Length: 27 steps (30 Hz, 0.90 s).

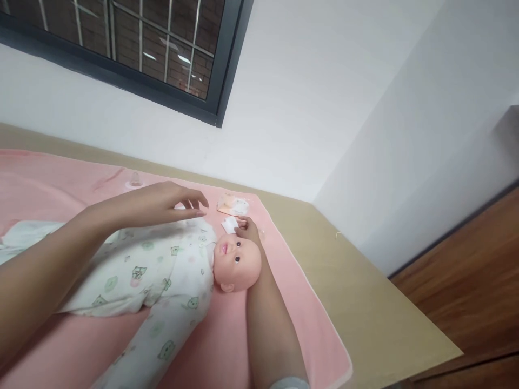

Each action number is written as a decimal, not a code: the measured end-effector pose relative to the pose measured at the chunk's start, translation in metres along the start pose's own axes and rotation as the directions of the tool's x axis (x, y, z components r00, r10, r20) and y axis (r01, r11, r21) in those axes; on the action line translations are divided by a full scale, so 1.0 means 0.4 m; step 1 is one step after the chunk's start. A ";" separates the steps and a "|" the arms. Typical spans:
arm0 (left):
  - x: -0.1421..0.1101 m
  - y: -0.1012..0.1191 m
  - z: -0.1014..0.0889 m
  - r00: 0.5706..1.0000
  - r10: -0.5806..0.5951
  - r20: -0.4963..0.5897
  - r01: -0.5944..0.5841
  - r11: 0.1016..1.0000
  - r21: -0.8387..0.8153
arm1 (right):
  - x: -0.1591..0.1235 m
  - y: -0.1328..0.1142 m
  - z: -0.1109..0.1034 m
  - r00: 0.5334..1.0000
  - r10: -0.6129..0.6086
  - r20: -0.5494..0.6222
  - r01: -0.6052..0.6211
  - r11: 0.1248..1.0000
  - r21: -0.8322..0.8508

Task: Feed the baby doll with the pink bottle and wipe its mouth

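A baby doll [238,265] in a white sleepsuit [162,265] with green bear prints lies on its back, head to the right. My left hand [174,202] hovers over the doll's chest, fingers loosely bent and thumb apart, holding nothing. Beyond the doll's head, my right hand [248,229] has its fingertips closed on the edge of a small white square pad [230,225]. Whether it is cloth or paper I cannot make out. Just behind the pad lies a clear plastic packet [234,205] with orange and white colouring.
A pink blanket [284,302] covers much of the wooden tabletop [340,281]. Near its back edge sits a clear pacifier [135,181]. A small clear item [261,233] lies beside my right wrist. A white wall and a dark-framed window [214,102] stand behind.
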<state>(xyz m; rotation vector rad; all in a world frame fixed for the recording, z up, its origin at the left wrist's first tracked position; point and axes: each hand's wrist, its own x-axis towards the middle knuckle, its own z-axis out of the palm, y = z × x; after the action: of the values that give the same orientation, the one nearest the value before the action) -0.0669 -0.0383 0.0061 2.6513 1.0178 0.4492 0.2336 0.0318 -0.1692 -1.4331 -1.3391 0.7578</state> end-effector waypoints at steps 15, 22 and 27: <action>0.030 -0.018 0.046 0.983 -0.047 -0.178 -0.003 0.963 -0.270 | -0.114 -0.399 -0.055 0.944 -0.207 0.256 0.207 0.978 0.027; 0.033 -0.008 0.031 0.997 0.020 -0.078 -0.046 0.936 -0.349 | -0.213 -0.499 0.030 0.849 -0.329 0.414 0.372 0.928 -0.025; 0.021 -0.010 0.015 0.996 -0.031 -0.080 0.003 0.943 -0.331 | -0.227 -0.519 0.030 0.843 -0.391 0.369 0.405 0.913 0.040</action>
<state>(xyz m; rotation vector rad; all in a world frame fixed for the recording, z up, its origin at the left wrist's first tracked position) -0.0611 -0.0304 0.0007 2.3390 0.8971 0.6698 0.1338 -0.0745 0.0046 -1.0105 -1.8820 0.7444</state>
